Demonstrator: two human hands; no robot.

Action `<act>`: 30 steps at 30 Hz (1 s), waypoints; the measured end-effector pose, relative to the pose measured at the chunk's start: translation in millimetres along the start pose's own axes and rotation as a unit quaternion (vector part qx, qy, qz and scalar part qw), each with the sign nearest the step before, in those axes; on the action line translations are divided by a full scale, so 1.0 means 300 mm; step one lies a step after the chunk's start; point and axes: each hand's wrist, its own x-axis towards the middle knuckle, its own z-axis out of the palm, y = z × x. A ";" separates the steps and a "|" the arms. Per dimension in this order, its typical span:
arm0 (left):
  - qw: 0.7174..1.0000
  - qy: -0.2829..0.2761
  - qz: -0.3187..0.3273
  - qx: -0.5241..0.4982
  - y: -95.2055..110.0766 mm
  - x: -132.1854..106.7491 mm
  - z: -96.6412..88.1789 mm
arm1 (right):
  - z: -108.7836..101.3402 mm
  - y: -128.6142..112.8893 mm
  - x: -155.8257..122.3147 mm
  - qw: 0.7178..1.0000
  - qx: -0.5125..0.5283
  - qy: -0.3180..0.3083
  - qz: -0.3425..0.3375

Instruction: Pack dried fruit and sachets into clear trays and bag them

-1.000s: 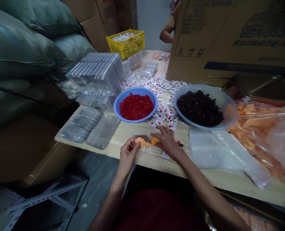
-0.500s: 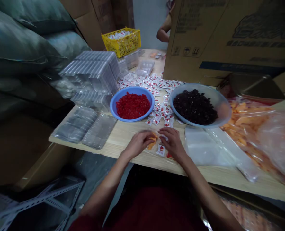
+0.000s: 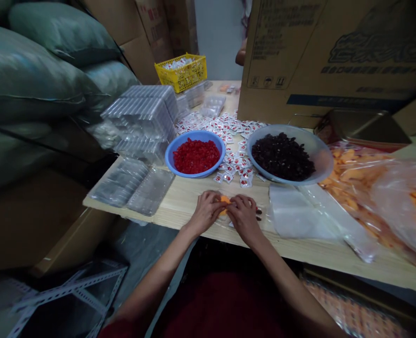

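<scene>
My left hand and my right hand rest side by side at the near edge of the wooden table. Their fingers press down together on an orange piece of dried fruit, which lies in a clear plastic tray that is mostly hidden beneath them. A little dark and red filling shows at my right hand's far side. Beyond my hands stand a blue bowl of red pieces and a pale bowl of dark dried fruit, with small red-and-white sachets scattered between them.
Stacks of clear plastic trays stand at the left. Clear bags and a bag of orange fruit slices lie at the right. A big cardboard box rises behind, with a yellow basket and another person's arm farther back.
My hands, apart with an orange piece each a second ago, have come together over the tray. A sachet seen by my right hand half a second ago is out of sight.
</scene>
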 end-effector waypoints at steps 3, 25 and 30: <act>0.999 -0.016 -0.005 -0.031 -0.004 -0.014 -0.018 | 0.002 -0.004 0.007 1.000 0.008 -0.004 0.005; 0.959 0.243 -0.145 0.032 -0.033 -0.043 -0.195 | -0.288 0.033 -0.157 0.738 0.551 -0.037 0.388; 0.915 0.184 -0.357 0.037 -0.324 -0.165 -0.350 | -0.265 0.046 -0.219 0.811 0.444 -0.059 0.376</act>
